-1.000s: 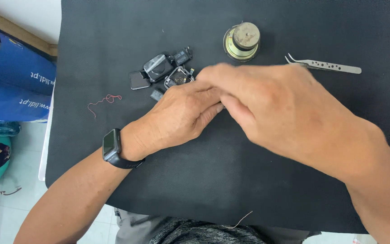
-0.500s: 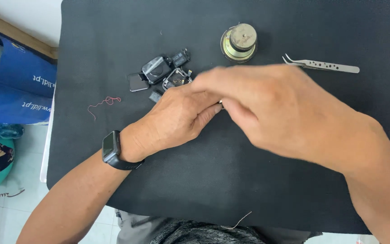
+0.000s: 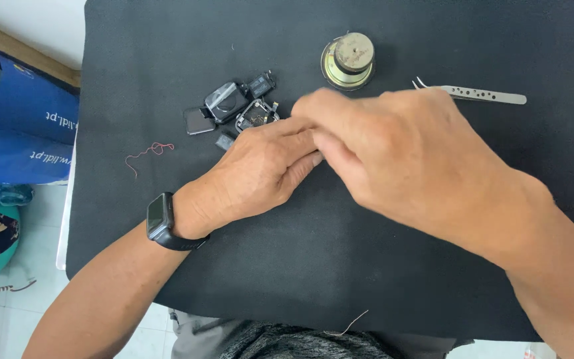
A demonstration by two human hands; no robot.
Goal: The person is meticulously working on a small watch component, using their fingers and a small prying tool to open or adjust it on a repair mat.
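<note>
My left hand rests on the black mat with its fingers curled toward my right hand, which lies over them. Their fingertips meet near the mat's middle, and whatever sits between them is hidden. Just beyond my left fingers lie small dark device parts: a rounded black housing, a flat black square and an opened metal-edged piece with tiny wires. A black watch sits on my left wrist.
A round metal speaker driver stands at the back of the mat. Silver tweezers lie to its right. A thin red wire curls on the mat's left. A blue bag sits off the left edge.
Both hands stay joined at the same spot; the fingers have shifted only slightly. The view has drifted a little.
</note>
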